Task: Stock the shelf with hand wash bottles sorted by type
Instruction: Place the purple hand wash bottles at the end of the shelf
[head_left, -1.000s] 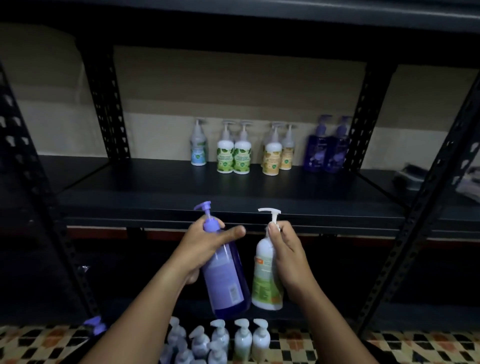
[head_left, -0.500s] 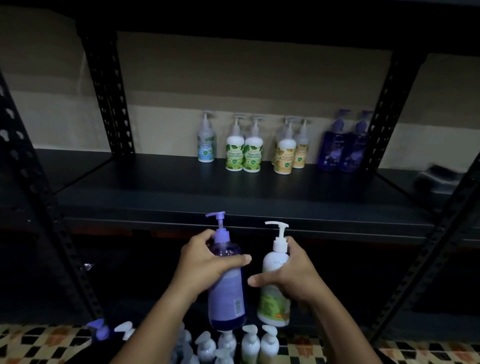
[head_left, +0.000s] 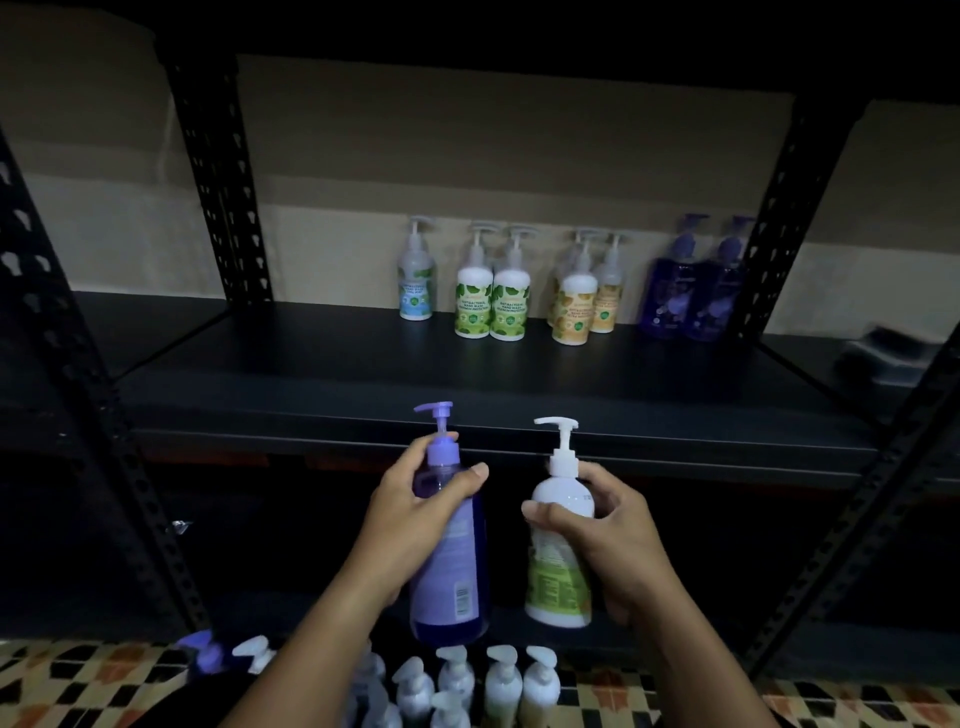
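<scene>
Head view, dim light. My left hand (head_left: 415, 514) gripped the purple bottle (head_left: 451, 551) high on its shoulder, fingers (head_left: 470, 475) curled round it just under the pump collar, thumb side wrapped behind. The bottle stood nearly upright, tipped slightly, its back label facing me, its purple pump head pointing left. My right hand (head_left: 618, 535) held the white bottle with green label (head_left: 561, 545), fingers (head_left: 540, 512) clamped round the upper body below the white pump, which also pointed left. The two bottles hung side by side, close but apart, both in front of and below the front edge of the shelf (head_left: 363, 374).

The shelf was a dark metal board set between black perforated uprights (head_left: 218, 171). Along its back, against a tan wall, stood the sorted stock: one blue-label bottle (head_left: 415, 283) at left, then a pair of green-label bottles (head_left: 491, 296) touching each other, then a cluster of orange-label bottles (head_left: 584, 296), how many I could not tell for sure as they overlapped, and at right two dark purple bottles (head_left: 691, 283) side by side, partly behind the right upright. Small gaps separated the groups.

Further right on the same level lay a dark, blurred object (head_left: 883, 351); I could not make out what it was.

Below my arms, on the patterned floor (head_left: 78, 686), stood unshelved bottles (head_left: 498, 680), mostly white pump tops showing, with one purple pump (head_left: 205, 652) off to the left.
</scene>
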